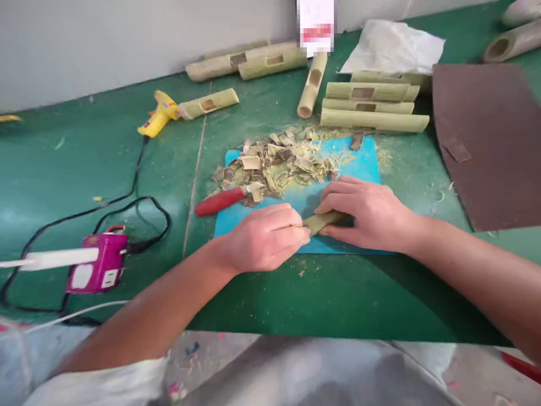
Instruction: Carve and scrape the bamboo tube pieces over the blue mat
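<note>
My left hand [268,237] is closed at the left end of a short green bamboo piece [319,221], its fingers pressed together; whether it also holds something small is hidden. My right hand [366,214] wraps over the right part of the same piece and presses it low over the blue mat [355,169]. Beyond both hands, a heap of bamboo chips and shavings [274,160] covers much of the mat. A knife with a red handle [220,202] lies at the heap's left side, its blade pointing right.
Yellow glue gun [162,113] and purple power socket [99,262] sit left with looping cables. Notched bamboo tubes [273,59] lie along the wall; split bamboo pieces [374,118] are stacked back right. A brown sheet [490,146] covers the right side of the green table [253,304].
</note>
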The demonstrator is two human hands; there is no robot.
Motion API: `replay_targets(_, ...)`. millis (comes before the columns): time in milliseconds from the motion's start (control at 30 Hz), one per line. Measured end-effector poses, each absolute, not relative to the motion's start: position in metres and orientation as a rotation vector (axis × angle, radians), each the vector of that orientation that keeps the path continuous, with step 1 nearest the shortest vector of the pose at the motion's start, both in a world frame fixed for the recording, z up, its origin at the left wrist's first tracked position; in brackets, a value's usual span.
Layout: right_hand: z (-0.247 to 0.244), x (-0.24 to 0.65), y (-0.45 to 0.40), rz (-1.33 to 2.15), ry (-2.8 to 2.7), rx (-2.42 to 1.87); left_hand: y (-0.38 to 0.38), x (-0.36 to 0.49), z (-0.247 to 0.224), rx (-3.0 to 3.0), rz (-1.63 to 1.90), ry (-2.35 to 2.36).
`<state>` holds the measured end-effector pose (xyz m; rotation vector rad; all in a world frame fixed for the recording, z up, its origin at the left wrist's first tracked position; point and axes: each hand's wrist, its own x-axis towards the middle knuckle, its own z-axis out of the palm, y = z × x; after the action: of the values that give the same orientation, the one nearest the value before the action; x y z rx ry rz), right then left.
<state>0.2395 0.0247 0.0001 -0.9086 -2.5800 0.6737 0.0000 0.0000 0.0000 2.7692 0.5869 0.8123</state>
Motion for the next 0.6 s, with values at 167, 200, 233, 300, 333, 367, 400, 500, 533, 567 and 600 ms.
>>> replay_targets(167,-0.0005,0.2375,0.0264,0.682,-2.575,-0.916,0.0049,-0.0013,-0.0003,2.781,0.779,0.641)
replay_targets(200,-0.0005,0.2374,0.0267,0.679,-2.576,-0.913,0.0045,-0.001,-0.0003,2.78,0.78,0.644)
replay_targets(233,-0.0004,0.2374,0.0268,0.675,-2.577,-0.91,0.0039,-0.0007,-0.0002,2.779,0.782,0.646)
replay_targets(300,-0.0004,0.2374,0.0269,0.67,-2.578,-0.911,0.0032,-0.0003,-0.0002,2.783,0.788,0.656)
replay_targets(333,-0.0004,0.2374,0.0268,0.668,-2.577,-0.911,0.0031,-0.0003,-0.0003,2.786,0.79,0.665)
replay_targets(367,-0.0004,0.2374,0.0267,0.667,-2.576,-0.91,0.0032,-0.0003,-0.0003,2.791,0.782,0.668)
replay_targets(400,-0.0005,0.2373,0.0265,0.667,-2.576,-0.91,0.0034,-0.0004,-0.0002,2.795,0.773,0.668)
replay_targets(500,-0.0005,0.2372,0.0262,0.672,-2.573,-0.914,0.0042,-0.0006,0.0004,2.792,0.76,0.661)
replay_targets(533,-0.0005,0.2373,0.0263,0.675,-2.572,-0.917,0.0042,-0.0007,0.0007,2.791,0.765,0.664)
replay_targets(567,-0.0005,0.2373,0.0264,0.674,-2.572,-0.919,0.0042,-0.0007,0.001,2.795,0.769,0.667)
replay_targets(600,-0.0005,0.2374,0.0267,0.672,-2.572,-0.918,0.004,-0.0007,0.0012,2.804,0.765,0.664)
